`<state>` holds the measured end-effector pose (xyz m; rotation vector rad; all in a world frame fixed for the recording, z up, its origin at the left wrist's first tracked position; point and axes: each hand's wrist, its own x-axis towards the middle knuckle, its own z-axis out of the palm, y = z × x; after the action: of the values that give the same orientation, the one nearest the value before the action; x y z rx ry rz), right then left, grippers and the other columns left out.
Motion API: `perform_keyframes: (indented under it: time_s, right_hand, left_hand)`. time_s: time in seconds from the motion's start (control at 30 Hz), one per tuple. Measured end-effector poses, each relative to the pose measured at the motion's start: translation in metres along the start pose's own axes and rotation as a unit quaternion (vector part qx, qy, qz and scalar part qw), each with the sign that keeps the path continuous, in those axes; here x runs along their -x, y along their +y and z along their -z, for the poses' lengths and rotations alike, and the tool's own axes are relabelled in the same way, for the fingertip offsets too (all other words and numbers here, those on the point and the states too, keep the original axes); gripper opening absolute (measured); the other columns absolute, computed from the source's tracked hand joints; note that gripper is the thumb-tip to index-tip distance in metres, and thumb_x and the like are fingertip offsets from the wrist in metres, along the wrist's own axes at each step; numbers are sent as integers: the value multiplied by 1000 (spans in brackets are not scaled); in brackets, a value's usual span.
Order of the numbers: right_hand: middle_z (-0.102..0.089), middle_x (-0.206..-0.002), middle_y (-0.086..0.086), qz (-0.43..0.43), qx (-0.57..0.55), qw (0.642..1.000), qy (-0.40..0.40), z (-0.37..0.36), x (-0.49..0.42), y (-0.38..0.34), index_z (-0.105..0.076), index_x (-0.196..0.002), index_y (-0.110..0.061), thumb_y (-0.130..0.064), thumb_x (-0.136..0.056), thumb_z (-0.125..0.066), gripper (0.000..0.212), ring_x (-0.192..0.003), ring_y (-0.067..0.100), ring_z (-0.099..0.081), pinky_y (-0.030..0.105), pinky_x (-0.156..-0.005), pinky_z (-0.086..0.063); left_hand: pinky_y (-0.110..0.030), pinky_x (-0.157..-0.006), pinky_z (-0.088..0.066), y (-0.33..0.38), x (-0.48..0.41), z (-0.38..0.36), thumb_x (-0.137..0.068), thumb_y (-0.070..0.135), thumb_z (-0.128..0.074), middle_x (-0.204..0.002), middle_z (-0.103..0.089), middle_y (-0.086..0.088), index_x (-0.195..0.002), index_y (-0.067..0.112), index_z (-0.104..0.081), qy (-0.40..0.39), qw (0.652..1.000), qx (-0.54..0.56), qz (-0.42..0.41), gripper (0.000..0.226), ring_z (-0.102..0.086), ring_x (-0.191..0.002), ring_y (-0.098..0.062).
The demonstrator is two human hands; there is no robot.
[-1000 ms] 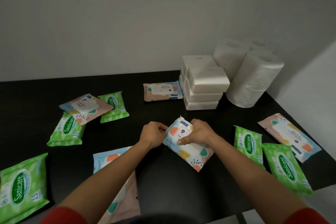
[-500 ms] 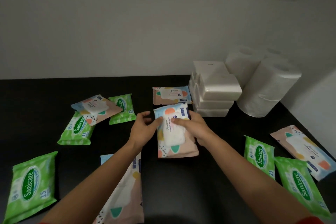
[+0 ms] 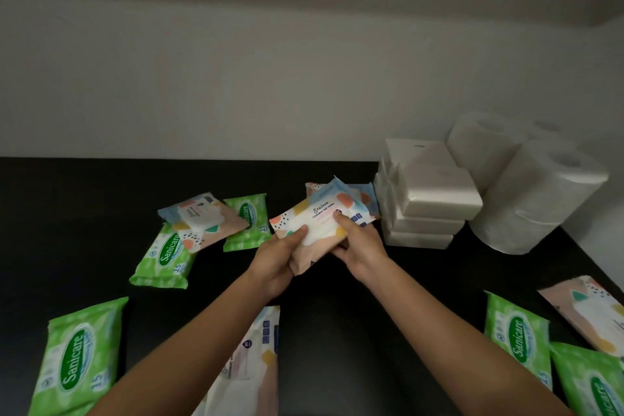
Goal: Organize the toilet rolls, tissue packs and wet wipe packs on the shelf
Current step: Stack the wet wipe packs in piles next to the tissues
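2 forearms show, bare from the wrists to the lower edge of view; left hand (image 3: 275,262) and right hand (image 3: 363,246) are bare too.

Pastel wet wipe pack (image 3: 320,216) tilted, near white tissue stack (image 3: 429,199)

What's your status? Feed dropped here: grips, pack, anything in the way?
Both holding Stalove wet wipe pack: left grip, right grip; tilted above shelf. Behind it, second Stalove pack beside tissue pack stack. Nothing blocking.

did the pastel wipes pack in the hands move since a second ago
Yes: the pastel wipes pack went back across the shelf toward the tissue stack, now close beside it.
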<state>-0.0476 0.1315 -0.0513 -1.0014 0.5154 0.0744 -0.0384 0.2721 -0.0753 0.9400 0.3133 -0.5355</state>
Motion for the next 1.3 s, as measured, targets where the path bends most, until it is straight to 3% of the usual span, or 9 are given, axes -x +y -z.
perform_keyframes:
  time_s: [0.1, 0.33, 0.53, 0.63, 0.7, 0.8, 0.93, 1.07, 1.3]
  right_hand:
    - [-67, -112, 7, 8, 24, 1000, -2, 1, -7, -3, -51, -126, -19, -9, -89, -62, 41, -98, 20, -65, 38, -70, -57]
    - [-66, -109, 7, 61, 98, 992, 46, 13, -26, -15, -53, -120, -16, -24, -92, -59, 29, -98, 19, -65, 33, -72, -57]
    - [-60, -116, 4, 107, 208, 969, 82, 18, -44, -13, -46, -129, -19, -22, -99, -45, 31, -99, 17, -63, 36, -82, -57]
    - [-55, -131, 1, 181, 308, 930, 87, 19, -52, -11, -41, -133, -24, -23, -97, -50, 37, -113, 15, -59, 30, -87, -54]
    - [-46, -139, -1, 247, 404, 877, 76, 20, -56, -9, -38, -136, -24, -22, -94, -55, 46, -126, 13, -48, 26, -96, -47]
    - [-28, -152, 0, 319, 523, 788, 58, 20, -62, -7, -29, -145, -21, -24, -90, -60, 63, -143, 16, -23, 35, -115, -30]
    - [-10, -160, 3, 333, 621, 708, 50, 22, -71, -7, -25, -147, -16, -28, -90, -58, 67, -148, 18, -2, 43, -121, -13]
    - [-8, -159, 5, 317, 652, 687, 41, 24, -76, -5, -21, -148, -17, -33, -92, -54, 68, -148, 19, 1, 43, -121, -7]
    - [-6, -160, 6, 273, 694, 666, 16, 35, -83, -1, -13, -150, -16, -37, -91, -54, 75, -148, 20, 0, 38, -121, -6]
  left_hand:
    - [-36, -68, -60, 7, -10, -1, -90, 9, -61, -115, -68, -16, -128, 7, -54, 14, 999, -16, -29, 38, -68, -98, -29]
    - [-44, -82, -56, 32, -30, -3, -88, 5, -63, -116, -65, -11, -115, 20, -52, 37, 992, -97, -70, 33, -66, -102, -30]
    - [-36, -73, -59, 45, -54, -10, -87, 12, -64, -113, -68, -8, -117, 17, -53, 37, 981, -169, -84, 32, -70, -95, -23]
    - [-43, -82, -58, 50, -72, -14, -88, 16, -64, -116, -67, -8, -126, 16, -52, 54, 979, -185, -64, 40, -70, -97, -24]
    - [-43, -83, -57, 52, -84, -19, -88, 17, -64, -117, -66, -9, -130, 14, -51, 72, 977, -193, -63, 43, -69, -98, -24]
    - [-41, -83, -58, 51, -97, -29, -89, 18, -63, -120, -64, -9, -131, 14, -51, 89, 972, -208, -63, 44, -68, -97, -23]
    - [-42, -85, -56, 50, -111, -43, -92, 15, -59, -121, -63, -11, -130, 10, -51, 76, 970, -219, -69, 39, -65, -102, -25]
    - [-44, -88, -55, 51, -122, -55, -93, 16, -58, -122, -62, -12, -130, 10, -51, 86, 958, -265, -62, 38, -64, -105, -26]
    - [-31, -66, -53, 48, -132, -64, -95, 22, -55, -108, -58, -7, -125, 11, -49, 108, 929, -352, -41, 32, -59, -85, -17]
